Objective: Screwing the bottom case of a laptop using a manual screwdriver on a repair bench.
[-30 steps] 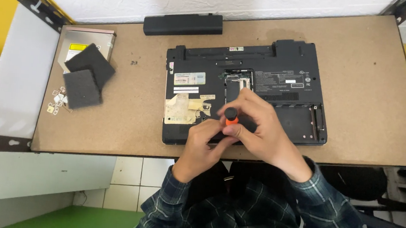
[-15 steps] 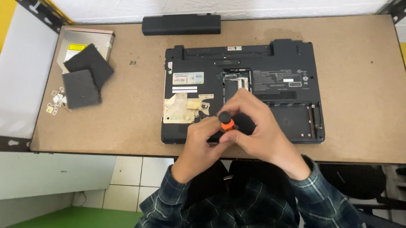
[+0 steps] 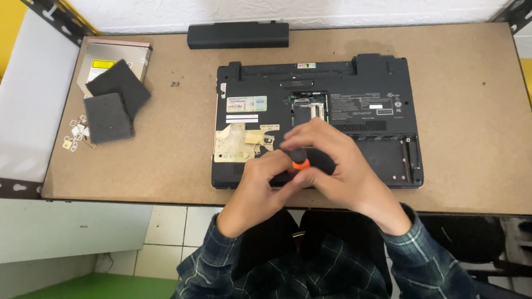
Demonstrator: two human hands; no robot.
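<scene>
Both hands meet over the front of the upside-down black laptop (image 3: 318,125) in the middle of the bench (image 3: 483,122). The right hand (image 3: 334,164) has its grip closed around a black and orange screwdriver (image 3: 298,159). The left hand (image 3: 262,184) pinches the screwdriver lower down.

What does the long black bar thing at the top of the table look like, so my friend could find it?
Start at the brown table and find the big black laptop lying upside down in the middle, under the person's hands. Just beyond its far left corner, near the white wall, lies a long black battery, apart from the laptop. It is the only slim, plain bar there; the other loose dark pieces, on the left, are square.
</scene>
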